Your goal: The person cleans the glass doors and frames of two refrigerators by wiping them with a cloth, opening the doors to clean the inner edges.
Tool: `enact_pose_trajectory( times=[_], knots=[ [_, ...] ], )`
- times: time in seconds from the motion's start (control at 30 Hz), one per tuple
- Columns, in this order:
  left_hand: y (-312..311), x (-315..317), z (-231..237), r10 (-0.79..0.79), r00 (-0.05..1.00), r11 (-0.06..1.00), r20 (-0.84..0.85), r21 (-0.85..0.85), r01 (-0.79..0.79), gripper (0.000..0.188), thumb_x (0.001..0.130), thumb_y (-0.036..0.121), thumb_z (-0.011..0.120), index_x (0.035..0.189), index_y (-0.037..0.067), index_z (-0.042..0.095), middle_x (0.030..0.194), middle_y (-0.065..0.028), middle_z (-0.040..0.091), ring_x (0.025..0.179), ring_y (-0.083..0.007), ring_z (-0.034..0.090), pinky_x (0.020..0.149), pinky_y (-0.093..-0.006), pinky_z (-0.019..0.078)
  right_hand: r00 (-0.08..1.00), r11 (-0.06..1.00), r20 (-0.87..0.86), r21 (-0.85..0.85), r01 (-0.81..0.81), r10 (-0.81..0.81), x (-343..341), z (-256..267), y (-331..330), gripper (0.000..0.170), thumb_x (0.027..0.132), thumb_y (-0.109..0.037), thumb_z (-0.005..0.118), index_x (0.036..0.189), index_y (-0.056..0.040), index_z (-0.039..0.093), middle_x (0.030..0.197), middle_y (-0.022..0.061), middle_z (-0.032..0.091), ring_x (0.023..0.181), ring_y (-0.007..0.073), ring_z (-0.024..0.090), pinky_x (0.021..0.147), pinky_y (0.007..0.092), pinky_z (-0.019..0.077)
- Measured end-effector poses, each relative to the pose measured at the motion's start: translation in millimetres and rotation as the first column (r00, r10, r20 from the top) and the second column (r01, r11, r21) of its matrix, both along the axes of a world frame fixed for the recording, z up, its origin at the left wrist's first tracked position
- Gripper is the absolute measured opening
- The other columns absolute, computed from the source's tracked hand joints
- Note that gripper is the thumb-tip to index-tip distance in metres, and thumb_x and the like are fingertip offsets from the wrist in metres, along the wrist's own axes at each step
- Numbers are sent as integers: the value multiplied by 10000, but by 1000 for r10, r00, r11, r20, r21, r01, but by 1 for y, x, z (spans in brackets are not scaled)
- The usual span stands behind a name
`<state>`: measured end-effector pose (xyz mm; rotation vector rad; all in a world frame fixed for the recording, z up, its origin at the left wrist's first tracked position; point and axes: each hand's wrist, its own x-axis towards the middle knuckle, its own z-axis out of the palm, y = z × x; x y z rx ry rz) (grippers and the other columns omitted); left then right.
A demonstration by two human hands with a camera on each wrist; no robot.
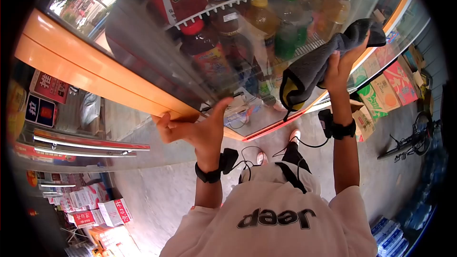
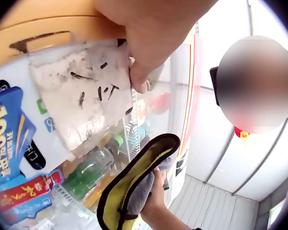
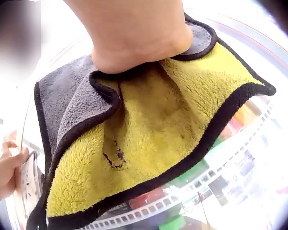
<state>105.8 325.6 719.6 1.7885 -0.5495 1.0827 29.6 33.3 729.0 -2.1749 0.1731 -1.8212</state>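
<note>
My left hand (image 1: 202,138) grips the orange door frame (image 1: 104,78) of a glass-fronted drinks fridge, fingers round its edge and thumb over the glass side. A worn, pale sticker (image 2: 72,100) with dark marks lies near that thumb in the left wrist view. Higher up at the right, my right hand (image 1: 339,71) holds a towel (image 1: 307,71), grey on one side and yellow on the other with black edging. Spread below the hand in the right wrist view, the towel's yellow side (image 3: 149,139) shows dark smudges. Bottles (image 1: 207,50) stand on white wire shelves behind the glass.
Cartons (image 1: 385,88) are stacked at the right, with a bicycle (image 1: 409,135) on the floor below them. Packs of bottled water (image 1: 390,235) stand at the lower right. More boxes (image 1: 114,212) lie at the lower left.
</note>
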Motion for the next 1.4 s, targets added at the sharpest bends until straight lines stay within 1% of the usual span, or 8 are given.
enact_pose_trajectory(
  times=[0.27, 0.57, 0.97, 1.07, 1.17, 1.27, 1.37, 1.4],
  knots=[
    [0, 1, 6, 63, 998, 998, 8, 10, -63, 982, 512, 136, 945, 1146, 55, 200, 1130, -124, 258, 1075, -242, 353, 993, -346, 326, 998, 998, -50, -44, 35, -38, -8, -10, 2, 677, 904, -343, 501, 1385, 71, 267, 1474, 322, 152, 1376, 459, 179, 1102, 484, 171],
    [-5, 3, 4, -201, 975, 945, -92, -282, 168, 961, 525, 233, 946, 1109, 96, 194, 1052, -80, 227, 1001, -236, 315, 912, -358, 322, 999, 998, -5, -54, 39, -40, -2, -18, -6, 708, 905, -409, 473, 1390, 65, 270, 1475, 316, 152, 1381, 451, 169, 1107, 482, 151],
    [-2, 4, 3, -37, 999, 999, -11, 9, 37, 994, 534, 344, 934, 1109, 94, 162, 1081, -91, 224, 1044, -236, 316, 902, -328, 358, 999, 1000, 31, -17, 19, -19, 3, -20, -5, 722, 896, -411, 468, 1404, 52, 247, 1485, 310, 128, 1393, 441, 143, 1112, 475, 137],
    [0, 1, 6, 64, 998, 991, -12, 117, -62, 954, 545, 181, 935, 1101, 80, 166, 1123, -114, 225, 1073, -222, 376, 991, -298, 391, 999, 999, 29, -31, 40, -39, 2, -17, -2, 711, 880, -362, 505, 1399, 49, 244, 1469, 311, 158, 1358, 438, 206, 1097, 481, 167],
    [-4, 6, 1, -63, 998, 997, -10, -37, 63, 1009, 512, 363, 939, 1098, 90, 164, 1068, -88, 219, 1022, -239, 310, 885, -337, 349, 982, 986, 98, -9, 165, -163, -1, -11, 14, 556, 830, -200, 564, 1301, 38, 387, 1398, 291, 308, 1258, 406, 352, 1043, 468, 261],
    [0, 5, 0, -8, 1000, 1000, -18, 2, 8, 1003, 512, 368, 938, 1094, 90, 170, 1063, -85, 223, 1030, -252, 303, 888, -350, 333, 966, 967, 52, 46, 250, -252, -8, -21, 27, 335, 760, -38, 560, 1093, 1, 549, 1170, 218, 538, 1055, 318, 530, 915, 403, 398],
    [1, 6, -2, 9, 1000, 1000, 0, 14, -9, 1002, 506, 374, 940, 1091, 88, 179, 1063, -89, 230, 1025, -258, 294, 885, -363, 323, 994, 963, -33, 243, 113, -108, -26, -18, 33, 245, 691, 37, 534, 921, -20, 598, 861, 143, 624, 779, 271, 610, 722, 345, 476],
    [0, 6, -1, 8, 1000, 1000, 11, 12, -8, 1001, 504, 371, 941, 1091, 90, 181, 1065, -92, 234, 1021, -258, 296, 882, -364, 325, 989, 929, -115, 369, -43, 92, -35, -14, 37, 224, 696, -1, 535, 908, -28, 602, 685, 114, 593, 575, 273, 569, 577, 339, 467]
  ],
)
